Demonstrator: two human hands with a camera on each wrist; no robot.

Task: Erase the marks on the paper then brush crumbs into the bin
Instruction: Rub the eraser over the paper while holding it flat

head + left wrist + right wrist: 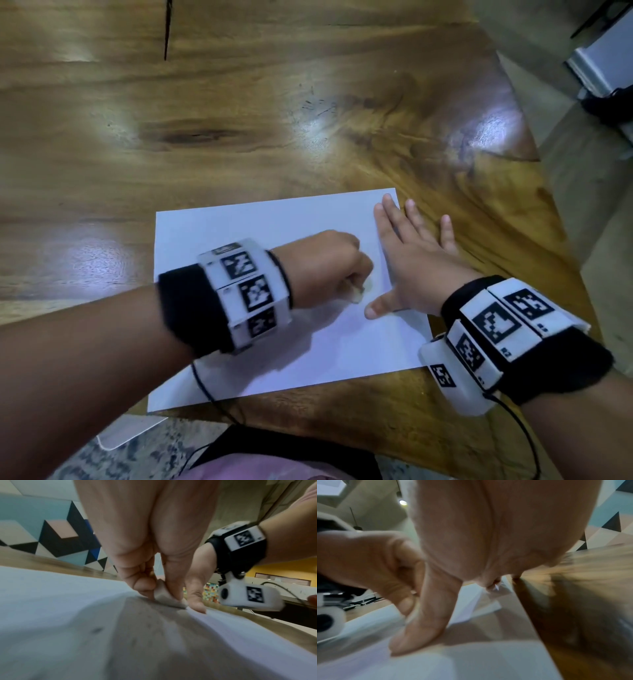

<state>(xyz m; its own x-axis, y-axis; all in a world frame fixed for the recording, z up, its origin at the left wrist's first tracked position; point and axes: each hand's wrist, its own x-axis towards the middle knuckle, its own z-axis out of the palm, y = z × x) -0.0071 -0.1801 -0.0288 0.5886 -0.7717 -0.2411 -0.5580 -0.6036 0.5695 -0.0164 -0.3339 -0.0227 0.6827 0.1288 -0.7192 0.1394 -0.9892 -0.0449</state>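
We take the paper (274,308) as our landmark: a white sheet lying flat on the wooden table (239,120), near the table's front edge.

Off the paper's near left corner, below the table edge, we see a pale translucent object (123,433) on the speckled floor; we cannot tell what it is.

Our left hand (325,267) comes in over the paper's left half and sits curled above the sheet's middle. In the left wrist view the thumb and fingers (145,584) pinch a small whitish eraser (164,599), and its lower edge touches the paper. A few dark specks (97,630) lie on the paper just behind the eraser, blurred, so we cannot say whether they are marks or crumbs.

Just right of the eraser, our right hand (407,260) lies spread and flat, palm down, on the paper's right edge. Its thumb (380,306) points back toward the eraser and presses the sheet; the forefinger reaches the paper's far right corner, while the outer fingers (447,233) rest on bare wood beyond the edge. The right wrist view shows the thumb tip down on the paper.

Each wrist carries a black band with white marker blocks (246,291).
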